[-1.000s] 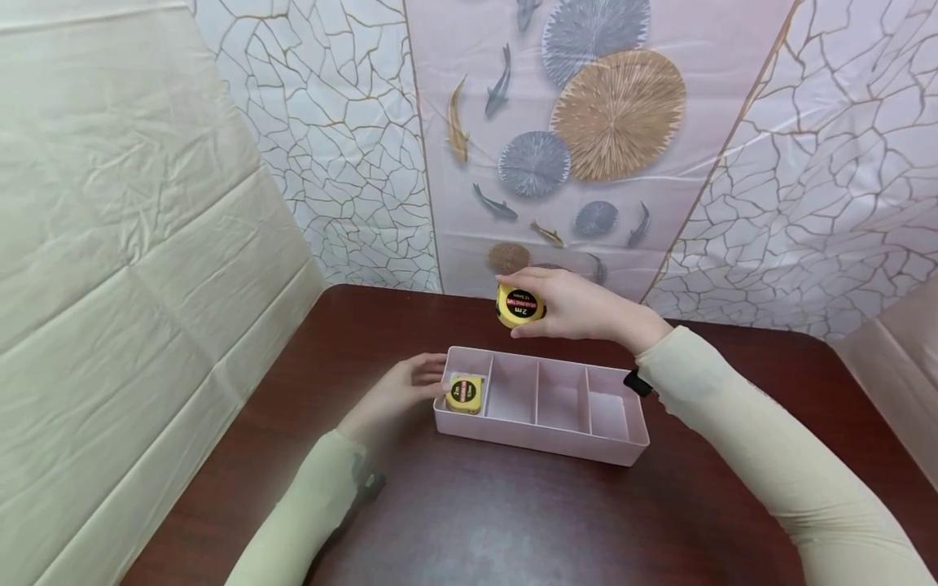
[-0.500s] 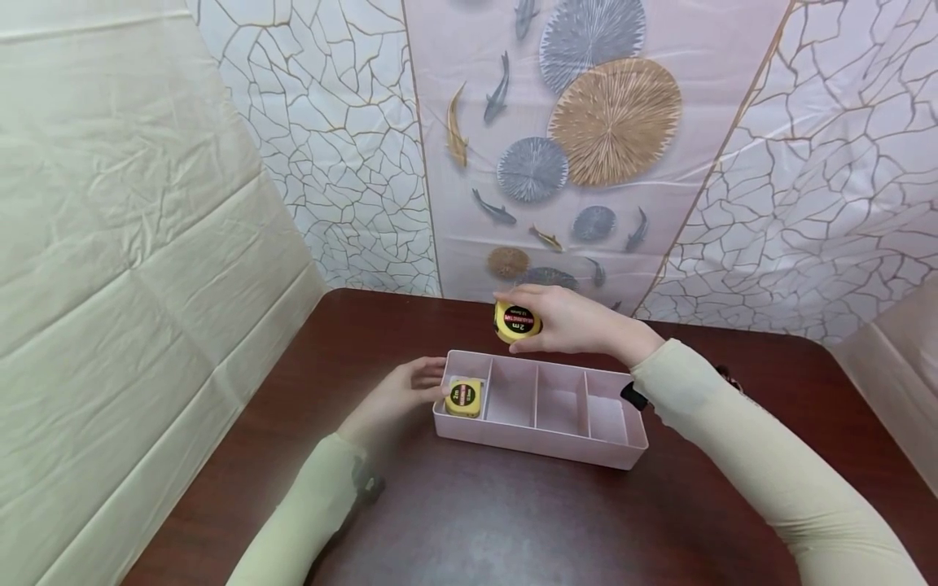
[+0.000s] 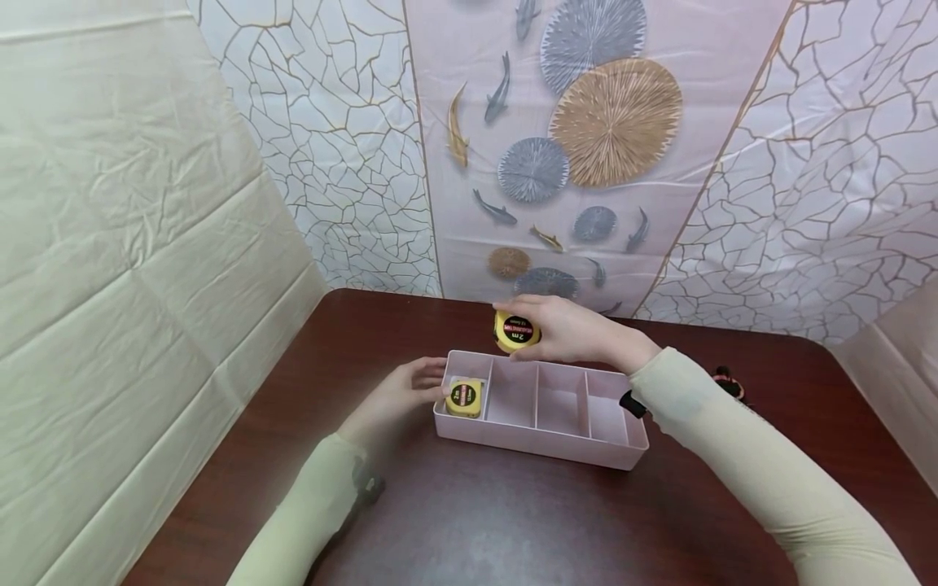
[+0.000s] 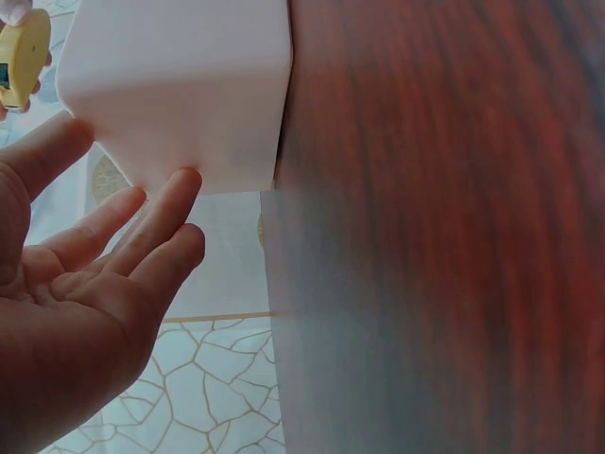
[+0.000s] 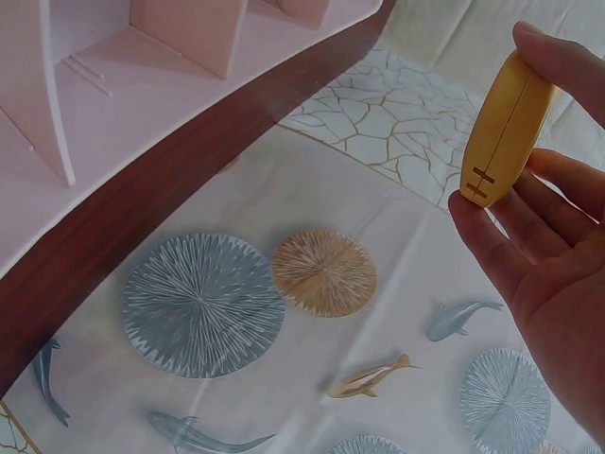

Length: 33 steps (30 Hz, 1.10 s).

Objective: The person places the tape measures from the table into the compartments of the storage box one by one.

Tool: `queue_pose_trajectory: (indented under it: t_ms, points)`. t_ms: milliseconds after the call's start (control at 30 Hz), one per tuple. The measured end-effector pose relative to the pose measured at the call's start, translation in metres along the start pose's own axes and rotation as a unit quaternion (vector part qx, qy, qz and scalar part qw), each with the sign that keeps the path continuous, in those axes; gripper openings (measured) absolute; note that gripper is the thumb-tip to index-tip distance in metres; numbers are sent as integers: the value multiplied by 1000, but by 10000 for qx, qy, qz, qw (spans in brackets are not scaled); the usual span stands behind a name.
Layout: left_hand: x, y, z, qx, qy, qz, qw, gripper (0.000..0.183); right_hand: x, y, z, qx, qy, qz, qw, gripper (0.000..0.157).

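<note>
I see the right hand has dipped slightly, bringing its pinched 2m measuring tape nearer the pink divided tray, at eleven o'clock; the left hand, fingers relaxed, touches nine o'clock.

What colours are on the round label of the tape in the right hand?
Black with a red band; the label shows best in the head view.

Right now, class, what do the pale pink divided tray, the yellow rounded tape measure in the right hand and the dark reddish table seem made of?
Pale pink divided tray: probably moulded plastic, smooth and satiny; thin walls, rounded corners.
Yellow rounded tape measure in the right hand: casing likely hard plastic, smooth; a seam along its edge.
Dark reddish table: perhaps wood or laminate, glossy; streaky grain.
</note>
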<state>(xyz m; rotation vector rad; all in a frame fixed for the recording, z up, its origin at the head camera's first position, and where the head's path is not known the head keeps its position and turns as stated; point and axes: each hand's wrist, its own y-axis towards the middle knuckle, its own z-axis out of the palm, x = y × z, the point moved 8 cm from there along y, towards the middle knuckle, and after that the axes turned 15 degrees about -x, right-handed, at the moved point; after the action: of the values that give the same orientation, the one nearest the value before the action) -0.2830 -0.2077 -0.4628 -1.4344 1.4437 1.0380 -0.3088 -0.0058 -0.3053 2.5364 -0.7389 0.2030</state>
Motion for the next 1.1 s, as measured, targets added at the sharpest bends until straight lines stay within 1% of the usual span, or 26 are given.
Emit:
queue_pose_trajectory:
  t_ms: [233, 367, 500, 767, 1100]
  points:
    - [1, 2, 0, -11, 5, 26, 10000, 55, 0, -2, 6, 115, 90, 132, 9998, 73]
    - [3, 2, 0, 7, -24, -33, 10000, 55, -1, -3, 9, 170, 73, 193, 9996, 74]
    - [3, 2, 1, 25, -23, -50, 10000, 55, -1, -5, 11, 213, 28, 183, 9996, 74]
    - [2, 0, 0, -7, 1, 9, 10000, 54, -4, -7, 18, 273, 113, 203, 9994, 74]
    - [4, 2, 1, 28, -65, -72, 9999, 54, -6, -10, 27, 300, 126, 182, 9993, 72]
